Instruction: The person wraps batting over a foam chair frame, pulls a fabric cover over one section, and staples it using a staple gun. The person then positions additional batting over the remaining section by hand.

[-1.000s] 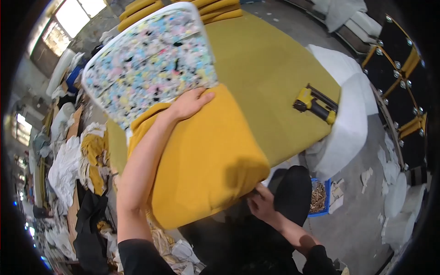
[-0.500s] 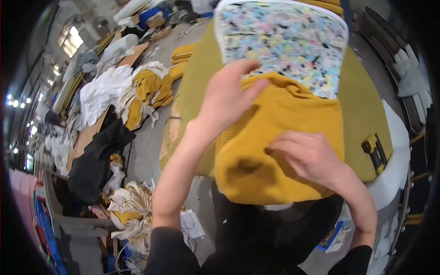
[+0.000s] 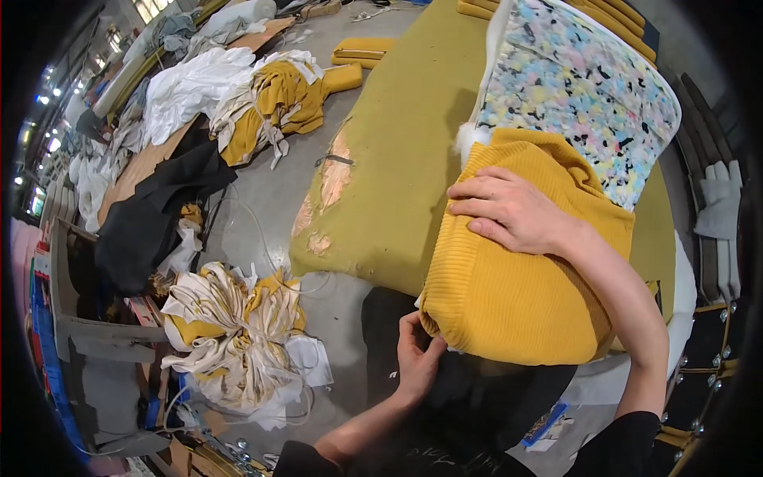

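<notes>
A yellow corduroy cover [image 3: 524,294] is around the near part of a cushion whose multicoloured foam [image 3: 580,95] shows at the far part. My left hand [image 3: 418,358] pinches the cover's edge at the cushion's near left corner, below the tabletop. On top of the cover, near its left side, my right hand [image 3: 513,211] lies with fingers spread. White padding [image 3: 474,137] sticks out at the cover's left opening. Beneath the cushion is an olive-green padded table [image 3: 389,167].
A bundle of cream and yellow fabric [image 3: 238,330] lies on the floor at the left. Beyond it are black cloth [image 3: 163,215], white fabric [image 3: 187,95] and a yellow heap [image 3: 290,99]. A blue box [image 3: 545,425] stands below at the right. Dark panels [image 3: 703,342] are at far right.
The cushion has turned and tilted, its foam end now to the right. My left hand has moved down from the cover's opening to the near corner; my right hand has moved up and left.
</notes>
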A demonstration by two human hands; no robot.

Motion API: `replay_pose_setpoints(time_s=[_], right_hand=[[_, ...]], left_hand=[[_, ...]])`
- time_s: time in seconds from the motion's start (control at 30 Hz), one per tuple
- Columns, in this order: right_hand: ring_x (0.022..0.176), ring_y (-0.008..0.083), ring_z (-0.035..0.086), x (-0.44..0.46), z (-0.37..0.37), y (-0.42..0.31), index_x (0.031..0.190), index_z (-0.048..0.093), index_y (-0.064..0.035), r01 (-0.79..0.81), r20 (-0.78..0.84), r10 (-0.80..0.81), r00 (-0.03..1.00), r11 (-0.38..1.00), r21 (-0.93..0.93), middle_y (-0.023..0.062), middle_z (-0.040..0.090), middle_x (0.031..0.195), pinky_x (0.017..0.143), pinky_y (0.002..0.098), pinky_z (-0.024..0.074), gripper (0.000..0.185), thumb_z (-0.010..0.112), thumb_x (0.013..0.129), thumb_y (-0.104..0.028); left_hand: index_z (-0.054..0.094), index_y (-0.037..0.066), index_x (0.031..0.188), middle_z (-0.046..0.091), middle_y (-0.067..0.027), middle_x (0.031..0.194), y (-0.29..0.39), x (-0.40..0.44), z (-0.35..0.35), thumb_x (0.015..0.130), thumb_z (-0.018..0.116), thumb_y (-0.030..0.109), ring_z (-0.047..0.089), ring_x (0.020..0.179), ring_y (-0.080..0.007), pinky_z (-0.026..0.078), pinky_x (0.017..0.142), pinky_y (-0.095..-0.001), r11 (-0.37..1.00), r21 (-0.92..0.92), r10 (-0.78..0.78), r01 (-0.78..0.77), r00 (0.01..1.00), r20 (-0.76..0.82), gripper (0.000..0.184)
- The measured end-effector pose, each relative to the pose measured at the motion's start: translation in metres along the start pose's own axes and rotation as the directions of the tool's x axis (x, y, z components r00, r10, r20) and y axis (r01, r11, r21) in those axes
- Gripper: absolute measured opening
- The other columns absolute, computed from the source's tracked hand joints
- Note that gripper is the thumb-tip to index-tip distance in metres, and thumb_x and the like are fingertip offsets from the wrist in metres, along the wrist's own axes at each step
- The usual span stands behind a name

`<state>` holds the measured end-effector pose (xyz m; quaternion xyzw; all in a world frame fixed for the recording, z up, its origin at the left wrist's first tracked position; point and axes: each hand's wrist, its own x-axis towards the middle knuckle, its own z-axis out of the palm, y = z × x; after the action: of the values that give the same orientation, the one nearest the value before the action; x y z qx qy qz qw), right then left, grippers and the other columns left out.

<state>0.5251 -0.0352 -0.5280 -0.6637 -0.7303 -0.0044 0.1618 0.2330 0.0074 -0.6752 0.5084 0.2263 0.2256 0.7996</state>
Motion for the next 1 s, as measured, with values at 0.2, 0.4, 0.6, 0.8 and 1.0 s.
replay_pose_setpoints(time_s=[0.2,0.4,0.6,0.8,1.0], right_hand=[[0.116,0.0301,0.062,0.007,0.003,0.028,0.115,0.071,-0.0054,-0.042,0.053,0.039,0.998,0.997,0.059,0.0092,0.070,0.125,0.109,0.0438,0.0452,0.025,0.058,0.104,-0.024],[0.114,0.0311,0.062,0.006,0.010,0.077,0.112,0.070,-0.0037,-0.116,0.053,0.111,0.992,0.987,0.111,0.0091,0.070,0.123,0.107,0.0454,0.0450,0.025,0.055,0.105,-0.023],[0.113,0.0323,0.065,0.013,0.017,0.082,0.108,0.070,-0.0045,-0.115,-0.089,0.114,0.989,0.993,-0.006,0.0104,0.070,0.121,0.099,0.0431,0.0519,0.020,0.058,0.102,-0.020],[0.112,0.0342,0.065,-0.028,-0.034,-0.034,0.100,0.068,-0.0033,-0.218,-0.434,-0.006,0.901,0.858,-0.465,0.0186,0.067,0.118,0.098,0.0448,0.0528,0.021,0.069,0.083,-0.015],[0.124,0.0355,0.058,-0.056,-0.021,0.005,0.113,0.066,0.0003,-0.730,-0.660,0.440,0.608,0.637,-0.248,0.0190,0.060,0.133,0.108,0.0488,0.0451,0.033,0.071,0.085,-0.014]], left_hand=[[0.060,0.002,0.115,0.066,-0.0004,0.103,-0.022,0.020,-0.014,0.108,0.063,0.016,0.061,0.091,-0.0082,0.049,0.082,-0.0256,0.928,-0.330,-0.185,0.172,0.983,-0.010,0.016],[0.062,0.002,0.115,0.069,-0.0026,0.107,-0.043,0.050,-0.001,0.107,0.066,0.020,0.062,0.091,-0.0082,0.048,0.079,-0.0243,0.880,-0.459,-0.215,0.125,0.965,-0.150,0.020],[0.061,0.002,0.123,0.070,-0.0027,0.112,-0.025,0.051,-0.041,0.097,0.074,0.009,0.065,0.101,-0.0123,0.052,0.089,-0.0283,0.969,0.030,-0.246,0.245,0.969,0.018,0.030],[0.058,0.003,0.126,0.062,-0.0008,0.106,0.120,0.127,-0.017,0.092,0.068,-0.002,0.058,0.095,-0.0117,0.049,0.084,-0.0281,0.866,0.450,0.179,-0.218,0.976,0.127,0.036],[0.074,0.003,0.113,0.074,-0.0090,0.102,0.142,0.280,0.111,0.095,0.074,0.017,0.069,0.090,-0.0180,0.054,0.084,-0.0320,0.649,0.498,0.335,-0.575,0.804,0.491,0.022]])
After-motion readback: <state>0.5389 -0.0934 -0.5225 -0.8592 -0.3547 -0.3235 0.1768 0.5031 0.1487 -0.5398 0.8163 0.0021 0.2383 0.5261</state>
